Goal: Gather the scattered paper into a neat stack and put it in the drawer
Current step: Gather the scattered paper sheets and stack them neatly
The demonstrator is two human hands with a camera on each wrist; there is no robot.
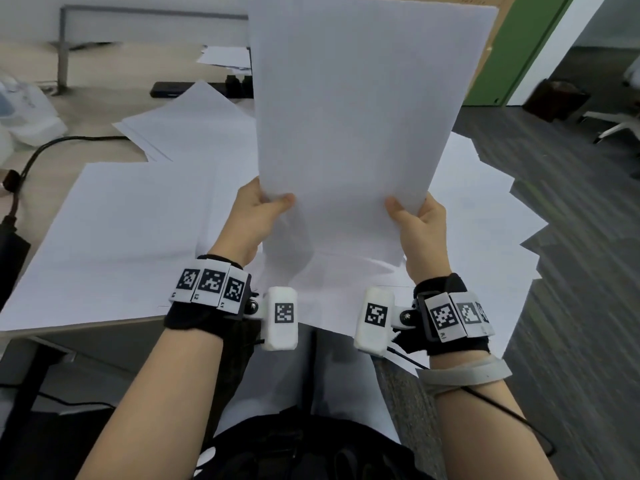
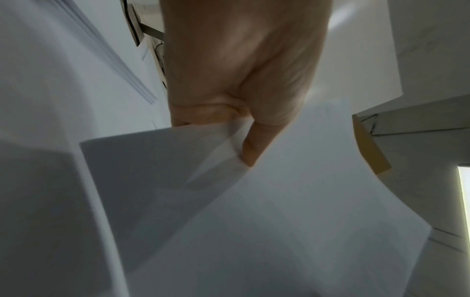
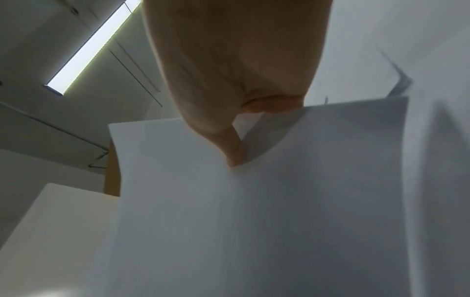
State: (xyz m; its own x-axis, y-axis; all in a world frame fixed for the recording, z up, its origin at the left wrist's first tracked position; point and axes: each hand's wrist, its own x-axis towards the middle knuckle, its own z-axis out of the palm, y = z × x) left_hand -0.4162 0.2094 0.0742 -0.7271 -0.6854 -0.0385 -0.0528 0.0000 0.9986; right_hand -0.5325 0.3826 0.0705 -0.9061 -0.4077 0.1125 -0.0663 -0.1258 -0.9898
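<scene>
I hold a sheaf of white paper (image 1: 353,109) upright above the desk, its lower edge near the sheets lying below. My left hand (image 1: 258,211) pinches its lower left side, thumb on the front face. My right hand (image 1: 414,220) pinches the lower right side the same way. In the left wrist view the held paper (image 2: 279,201) slopes away from the left hand (image 2: 236,80); in the right wrist view the paper (image 3: 279,201) fills the lower part below the right hand (image 3: 234,70). More loose sheets (image 1: 114,237) cover the desk, fanned out at the right (image 1: 485,220). No drawer is in view.
A wooden desk (image 1: 86,109) carries a black cable (image 1: 38,154) and a dark adapter (image 1: 10,251) at the left, plus a black power strip (image 1: 194,89) further back. Grey carpet (image 1: 571,271) lies to the right, a green partition (image 1: 512,50) beyond it.
</scene>
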